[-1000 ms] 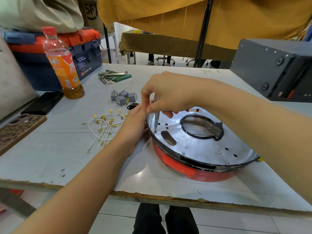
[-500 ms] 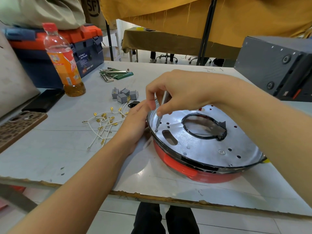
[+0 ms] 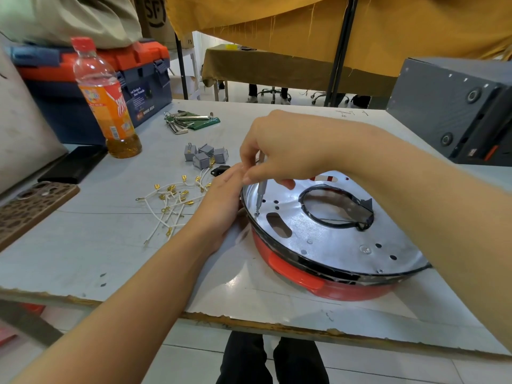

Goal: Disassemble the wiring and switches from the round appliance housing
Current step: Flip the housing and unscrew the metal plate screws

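Note:
The round red housing lies on the white table with its silver metal plate facing up. My right hand pinches a thin silver screwdriver, held upright, tip on a screw near the plate's left rim. My left hand rests with straight fingers against the housing's left rim. Left of it lie loose white wires with gold terminals, grey switches and a small black part.
An orange drink bottle, a blue and orange toolbox, hex keys with a green holder, a black phone and a patterned phone case lie at the left. A grey box stands at right.
The view has shifted slightly. My right hand's fingers have shifted on the screwdriver, whose tip stays at the same screw. My left hand stays on the rim.

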Demonstrator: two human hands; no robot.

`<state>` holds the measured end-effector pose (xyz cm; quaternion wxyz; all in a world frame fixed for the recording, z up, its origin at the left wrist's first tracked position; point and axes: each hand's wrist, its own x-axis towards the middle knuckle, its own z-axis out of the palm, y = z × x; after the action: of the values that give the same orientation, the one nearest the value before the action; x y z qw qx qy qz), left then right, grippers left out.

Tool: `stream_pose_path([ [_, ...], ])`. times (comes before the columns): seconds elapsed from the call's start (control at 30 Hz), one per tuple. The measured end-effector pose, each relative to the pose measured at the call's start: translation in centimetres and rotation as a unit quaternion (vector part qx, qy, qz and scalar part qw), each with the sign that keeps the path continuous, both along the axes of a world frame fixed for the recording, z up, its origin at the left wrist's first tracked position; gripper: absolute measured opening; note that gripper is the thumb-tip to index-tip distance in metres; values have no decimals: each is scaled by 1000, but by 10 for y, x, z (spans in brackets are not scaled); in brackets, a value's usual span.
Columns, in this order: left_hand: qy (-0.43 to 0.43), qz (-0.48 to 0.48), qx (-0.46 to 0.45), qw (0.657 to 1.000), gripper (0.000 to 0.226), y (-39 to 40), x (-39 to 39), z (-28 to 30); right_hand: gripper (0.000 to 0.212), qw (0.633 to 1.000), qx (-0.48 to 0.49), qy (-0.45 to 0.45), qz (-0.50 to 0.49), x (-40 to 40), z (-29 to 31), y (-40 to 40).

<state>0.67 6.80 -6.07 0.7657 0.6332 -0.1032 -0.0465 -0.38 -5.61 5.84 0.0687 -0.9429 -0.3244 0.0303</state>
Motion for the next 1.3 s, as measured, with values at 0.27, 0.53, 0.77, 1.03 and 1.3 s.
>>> stream_pose_path([
  [0.27,-33,0,13,999,29,-1,0,-1,9,999,28,18,16,-3,2,-2],
  [0.53,15,-3,-51,999,24,-4,-2,2,7,1000,-5,10,4,-2,4,-3],
  [0.77,20,7,-22,1000,30,-2,-1,2,11,1000,5,3,-20,0,1,1],
  [1.03,17,-2,-44,999,21,-4,-3,2,11,1000,-12,27,2,-5,8,-3],
  [1.3,33,0,-18,999,29,-3,-2,3,26,999,-15,-27,-32,0,1,0],
])
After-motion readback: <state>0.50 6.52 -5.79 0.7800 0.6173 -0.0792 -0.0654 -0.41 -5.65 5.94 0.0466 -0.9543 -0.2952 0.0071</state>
